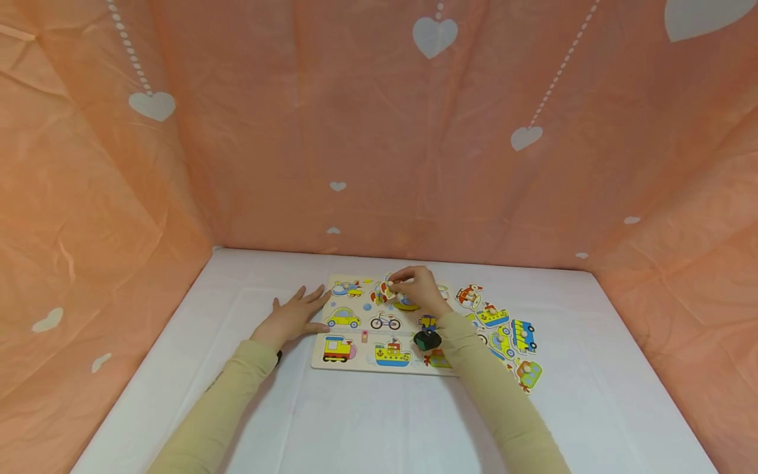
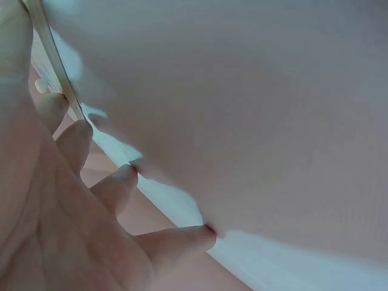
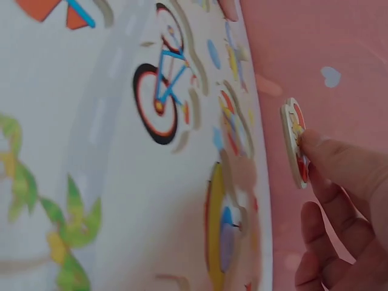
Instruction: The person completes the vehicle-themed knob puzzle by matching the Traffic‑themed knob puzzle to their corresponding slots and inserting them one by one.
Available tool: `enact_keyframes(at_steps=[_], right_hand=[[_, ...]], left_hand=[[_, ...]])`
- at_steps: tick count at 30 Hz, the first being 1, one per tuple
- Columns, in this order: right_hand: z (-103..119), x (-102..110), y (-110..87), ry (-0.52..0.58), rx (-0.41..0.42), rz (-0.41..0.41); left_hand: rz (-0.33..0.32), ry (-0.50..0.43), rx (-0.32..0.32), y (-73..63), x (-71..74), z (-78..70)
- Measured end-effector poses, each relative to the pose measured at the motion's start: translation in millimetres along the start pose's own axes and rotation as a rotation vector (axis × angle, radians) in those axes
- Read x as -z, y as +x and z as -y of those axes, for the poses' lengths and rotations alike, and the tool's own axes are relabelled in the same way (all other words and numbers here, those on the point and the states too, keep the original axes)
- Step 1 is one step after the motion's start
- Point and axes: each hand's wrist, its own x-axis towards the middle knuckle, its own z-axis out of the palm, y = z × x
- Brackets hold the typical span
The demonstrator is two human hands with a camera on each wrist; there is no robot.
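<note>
A wooden peg puzzle board (image 1: 318, 352) printed with vehicles lies on the white table. My left hand (image 1: 290, 320) rests at its left edge, fingers spread; the left wrist view shows the fingertips (image 2: 200, 237) touching the table and the board's edge. Over the board's upper middle, my right hand (image 1: 419, 289) pinches a small red, white and yellow puzzle piece (image 3: 295, 142) between thumb and fingers. That piece is held above the board, apart from its surface. A recess with a matching-looking red picture (image 1: 377, 296) lies just below it. A yellow car (image 1: 343, 318) and bicycle picture (image 1: 385, 321) are nearby.
Loose puzzle pieces lie in a pile right of the board, among them a rocking horse (image 1: 470, 296), a ship (image 1: 493, 315), a blue bus (image 1: 524, 336) and a green-and-orange piece (image 1: 528, 373). Pink cloth walls (image 1: 379, 164) with white hearts enclose the table.
</note>
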Motion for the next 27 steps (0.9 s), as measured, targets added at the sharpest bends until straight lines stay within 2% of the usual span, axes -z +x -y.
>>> enact_keyframes(at_steps=[9,14,27], right_hand=[[-4,-11,4.6,-0.002,0.012,0.014],[-5,-17,6.0,0.016,-0.01,0.021],[-12,-29,11.1,-0.008,-0.033,0.031]], left_hand=[[0.008,-0.004,0.011,1.5,-2.0,0.4],[0.013,-0.002,0.016,1.7,-2.0,0.9],[-0.038,0.044,-0.08,-2.4,-1.2,-0.2]])
